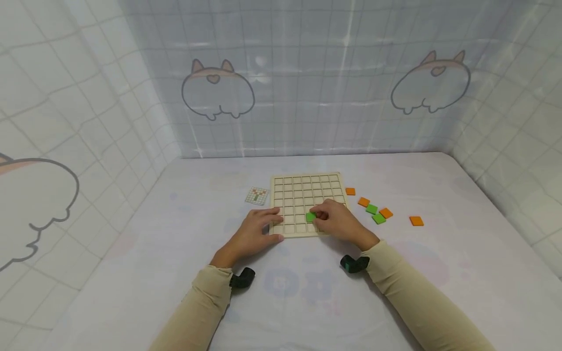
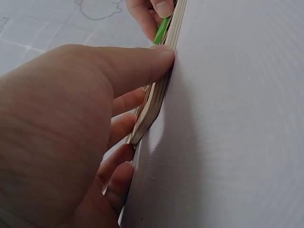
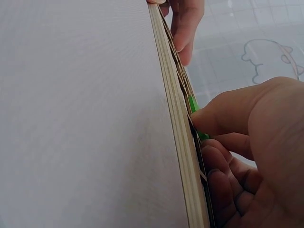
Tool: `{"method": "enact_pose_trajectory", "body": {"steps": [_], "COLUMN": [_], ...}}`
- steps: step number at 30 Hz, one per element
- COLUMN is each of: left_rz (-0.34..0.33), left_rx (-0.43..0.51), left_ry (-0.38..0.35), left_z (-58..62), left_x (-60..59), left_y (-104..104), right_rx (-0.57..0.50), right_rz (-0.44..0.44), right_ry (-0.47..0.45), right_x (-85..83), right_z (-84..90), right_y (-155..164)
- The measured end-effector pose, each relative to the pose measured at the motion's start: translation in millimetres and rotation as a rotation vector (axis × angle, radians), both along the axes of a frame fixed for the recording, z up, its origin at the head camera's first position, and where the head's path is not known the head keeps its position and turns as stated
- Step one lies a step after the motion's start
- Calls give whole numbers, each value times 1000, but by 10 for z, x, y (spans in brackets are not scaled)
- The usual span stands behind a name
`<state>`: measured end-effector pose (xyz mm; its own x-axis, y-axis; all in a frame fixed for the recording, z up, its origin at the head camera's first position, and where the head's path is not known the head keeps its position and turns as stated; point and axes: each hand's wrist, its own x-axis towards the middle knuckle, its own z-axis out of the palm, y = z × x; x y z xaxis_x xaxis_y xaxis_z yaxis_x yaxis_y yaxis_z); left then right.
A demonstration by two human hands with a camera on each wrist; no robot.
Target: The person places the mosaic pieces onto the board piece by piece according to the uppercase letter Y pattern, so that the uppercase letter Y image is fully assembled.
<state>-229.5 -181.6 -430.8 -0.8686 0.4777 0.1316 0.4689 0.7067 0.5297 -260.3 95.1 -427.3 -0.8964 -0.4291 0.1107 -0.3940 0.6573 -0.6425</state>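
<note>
A pale wooden grid board [image 1: 305, 194] lies flat in the middle of the table. On its left front corner rests my left hand [image 1: 254, 231], fingers over the left side and thumb [image 2: 159, 59] touching the front edge. My right hand [image 1: 340, 223] pinches a green square tile [image 1: 310, 217] between thumb and fingers, low over the front right part of the grid. In the right wrist view the same green tile [image 3: 193, 103] shows edge-on at the board's surface. Part of the tile and the board's front right corner are hidden behind this hand.
A small pattern card [image 1: 256, 196] with orange and green squares lies left of the board. To the right several loose tiles are scattered, orange ones [image 1: 416, 221] and green ones [image 1: 379, 219]. A tiled-print curtain [image 1: 307, 107] surrounds the white-covered table [image 1: 175, 195].
</note>
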Motion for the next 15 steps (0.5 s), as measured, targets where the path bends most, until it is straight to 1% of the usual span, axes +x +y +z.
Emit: {"method": "enact_pose_trajectory", "body": {"steps": [10,15], "left_rz": [-5,1], "left_rx": [6,2], "left_ry": [24,7], "left_z": [-20,-17], "left_x": [-14,-6], "left_y": [-11,-10], "right_rx": [4,-6], "right_rz": [-15,-2], "right_ry": [-11,-16], "right_x": [8,14], "right_z": [6,7], "right_y": [-26,-15]}}
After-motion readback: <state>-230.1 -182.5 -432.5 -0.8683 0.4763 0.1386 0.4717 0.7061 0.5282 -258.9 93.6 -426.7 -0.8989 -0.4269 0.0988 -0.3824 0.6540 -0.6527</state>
